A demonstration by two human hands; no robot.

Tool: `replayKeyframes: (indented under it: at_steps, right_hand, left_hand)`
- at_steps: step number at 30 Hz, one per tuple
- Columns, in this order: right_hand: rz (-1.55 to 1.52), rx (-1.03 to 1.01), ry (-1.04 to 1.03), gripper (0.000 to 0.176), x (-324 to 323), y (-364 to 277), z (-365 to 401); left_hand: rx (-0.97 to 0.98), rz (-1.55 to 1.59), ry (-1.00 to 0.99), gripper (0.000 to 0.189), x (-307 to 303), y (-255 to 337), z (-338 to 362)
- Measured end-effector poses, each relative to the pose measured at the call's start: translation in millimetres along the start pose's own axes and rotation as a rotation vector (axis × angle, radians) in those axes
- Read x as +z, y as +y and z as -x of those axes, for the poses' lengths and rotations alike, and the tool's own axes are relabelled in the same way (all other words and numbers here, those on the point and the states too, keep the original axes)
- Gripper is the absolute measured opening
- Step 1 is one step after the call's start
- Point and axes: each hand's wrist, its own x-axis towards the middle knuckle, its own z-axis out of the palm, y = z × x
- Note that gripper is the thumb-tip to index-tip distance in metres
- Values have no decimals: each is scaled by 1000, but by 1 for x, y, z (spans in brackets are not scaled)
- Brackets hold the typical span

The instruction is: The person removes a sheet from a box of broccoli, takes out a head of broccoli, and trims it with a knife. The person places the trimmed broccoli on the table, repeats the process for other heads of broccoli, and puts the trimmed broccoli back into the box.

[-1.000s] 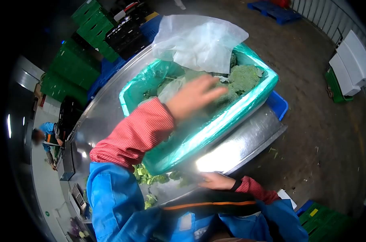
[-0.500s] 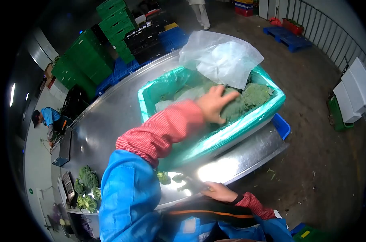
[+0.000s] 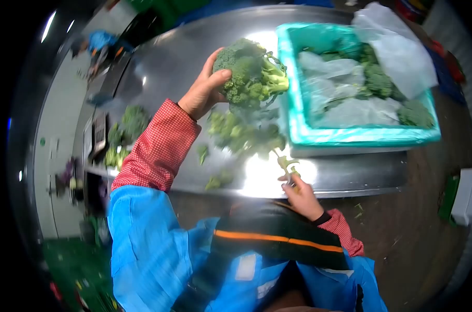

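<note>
My left hand [image 3: 204,91] grips a head of broccoli [image 3: 243,70] above the metal table, its pale cut stems facing right. Lower down, near the table's front edge, my right hand [image 3: 302,200] is closed on a slim, pale, blurred thing I cannot make out. Loose broccoli pieces [image 3: 236,132] lie on the table between the hands, smeared by motion. To the right stands a box lined with green plastic [image 3: 293,112], holding more broccoli [image 3: 376,80] partly under white sheets [image 3: 332,78].
The metal table [image 3: 163,67] runs under everything. At its left end are more broccoli heads [image 3: 134,122] beside a scale [image 3: 96,132]. A person in blue [image 3: 101,44] works at the far left. A white sheet [image 3: 397,47] hangs over the box's back corner.
My left hand has come out of the lined box and moved left, now with a broccoli head in it. The view has turned, and the right hand shows more clearly.
</note>
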Motion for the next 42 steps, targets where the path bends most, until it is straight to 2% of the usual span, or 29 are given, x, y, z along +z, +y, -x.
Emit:
replayKeyframes:
  at_steps: [1,5,7,9,11,13,16,18,23,27,32,34,36,38,39,41,42]
  right_hand:
    - [-1,37,34,23,8,-4,-7]
    - [117,-34,44,20,38,-8,-40]
    - [218,54,33,23,52,-15,-55]
    - [283,-25,37,24,67,-12,-74]
    - [333,33,-13,25,81,-18,-89]
    - [429,-37,17,22,96,-12,-101]
    - [551,-83,18,22,114,-15,-119]
    - [621,-158,25,21,124,-19,-123]
    - [748,-106,-43,19,135,0,-126]
    - [785,-30,-124,17,143,22,-128]
    - [859,67,-118,15,147,32,-141]
    - [909,12,-168,17,151,51,-148]
    - [982,48,-169,22,164,55,-158]
    - [977,-28,-131,16,163,53,-150]
    - [979,-71,-109,14,160,48,-149]
    - [860,77,-159,20,151,67,-148]
    - [779,81,-166,20,144,60,-144]
  left_hand:
    - [-30,28,67,104,-17,-12,23]
    - [-183,142,283,100,-76,-90,95]
    - [-250,213,404,100,-88,-131,124]
    - [-307,243,539,101,-91,-168,147]
    - [-293,394,588,98,-99,-219,167]
    - [-278,450,635,93,-78,-222,180]
    - [-144,411,579,94,-68,-242,188]
    - [-140,511,619,94,-68,-247,188]
    - [-87,522,609,94,-73,-259,187]
    - [-52,687,555,89,-74,-252,189]
    - [-55,472,585,91,-83,-278,187]
    - [-48,405,587,89,-80,-278,186]
    - [-91,551,560,85,-84,-263,184]
    - [-172,623,594,77,-84,-246,189]
    - [-164,801,553,76,-92,-247,192]
    - [-145,1159,459,74,-111,-252,202]
    - [-53,1121,440,74,-107,-238,204]
